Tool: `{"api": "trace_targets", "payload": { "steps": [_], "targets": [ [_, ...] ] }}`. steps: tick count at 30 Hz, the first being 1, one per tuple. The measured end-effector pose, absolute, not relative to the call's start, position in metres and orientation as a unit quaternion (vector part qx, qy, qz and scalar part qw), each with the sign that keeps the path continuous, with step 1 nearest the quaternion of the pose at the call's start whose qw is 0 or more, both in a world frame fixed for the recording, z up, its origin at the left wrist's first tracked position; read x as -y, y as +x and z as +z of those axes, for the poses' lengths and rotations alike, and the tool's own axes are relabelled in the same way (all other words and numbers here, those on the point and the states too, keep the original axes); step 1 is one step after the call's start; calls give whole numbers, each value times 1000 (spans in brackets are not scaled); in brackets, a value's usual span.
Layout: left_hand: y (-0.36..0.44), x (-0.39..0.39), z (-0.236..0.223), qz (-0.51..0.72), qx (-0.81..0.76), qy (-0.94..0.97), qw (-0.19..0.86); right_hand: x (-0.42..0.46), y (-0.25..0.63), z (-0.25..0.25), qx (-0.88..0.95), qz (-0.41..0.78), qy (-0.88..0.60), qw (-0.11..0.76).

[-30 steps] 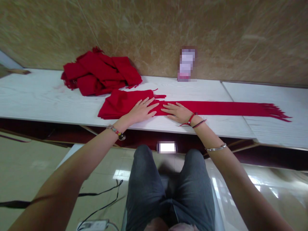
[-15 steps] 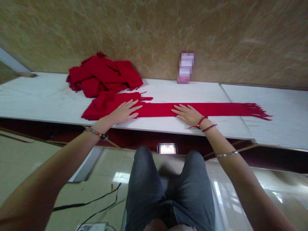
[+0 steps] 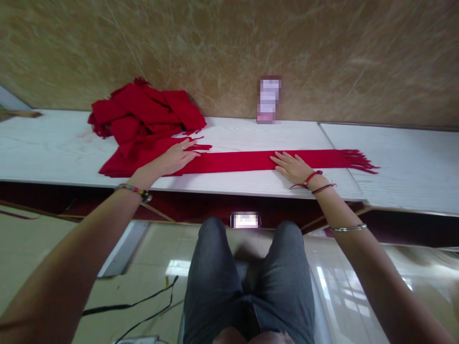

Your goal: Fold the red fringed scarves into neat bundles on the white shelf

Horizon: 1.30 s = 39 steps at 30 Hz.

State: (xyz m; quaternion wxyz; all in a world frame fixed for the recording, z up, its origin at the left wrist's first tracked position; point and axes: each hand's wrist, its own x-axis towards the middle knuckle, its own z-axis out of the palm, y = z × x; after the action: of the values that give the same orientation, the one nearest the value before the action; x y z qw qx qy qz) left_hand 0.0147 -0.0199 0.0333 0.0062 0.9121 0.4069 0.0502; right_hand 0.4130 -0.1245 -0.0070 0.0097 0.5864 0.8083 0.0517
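A long red scarf lies stretched flat along a white wooden table, its fringe at the right end. My left hand rests open and flat on the scarf's bunched left part. My right hand lies open and flat on the strip further right, a little short of the fringe. Both wrists carry bracelets.
A heap of more red scarves sits at the back left against the marble wall. A small blurred item stands by the wall. A second white tabletop adjoins on the right. Black cables lie on the floor beside my legs.
My hands have slid apart along the scarf, the left one leftwards and the right one rightwards. The scarf has shifted left across the table, its left part now touching the heap.
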Motion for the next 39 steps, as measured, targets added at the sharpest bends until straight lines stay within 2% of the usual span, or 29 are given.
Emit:
{"api": "trace_targets", "payload": {
  "steps": [3, 9, 24, 33, 39],
  "targets": [
    [61, 23, 28, 100, -393, 914, 3, 126, 409, -6, -802, 41, 597, 0],
    [120, 36, 5, 42, -378, 925, -3, 131, 411, -8, -791, 32, 611, -31],
    [120, 39, 0, 24, -375, 926, -45, 136, 404, 1, -771, 7, 637, -8],
    [121, 41, 0, 34, -389, 919, -43, 117, 353, 9, -788, 12, 613, -57],
    [116, 39, -6, 51, -364, 929, -43, 104, 340, 1, -806, 10, 591, -19]
  ]
}}
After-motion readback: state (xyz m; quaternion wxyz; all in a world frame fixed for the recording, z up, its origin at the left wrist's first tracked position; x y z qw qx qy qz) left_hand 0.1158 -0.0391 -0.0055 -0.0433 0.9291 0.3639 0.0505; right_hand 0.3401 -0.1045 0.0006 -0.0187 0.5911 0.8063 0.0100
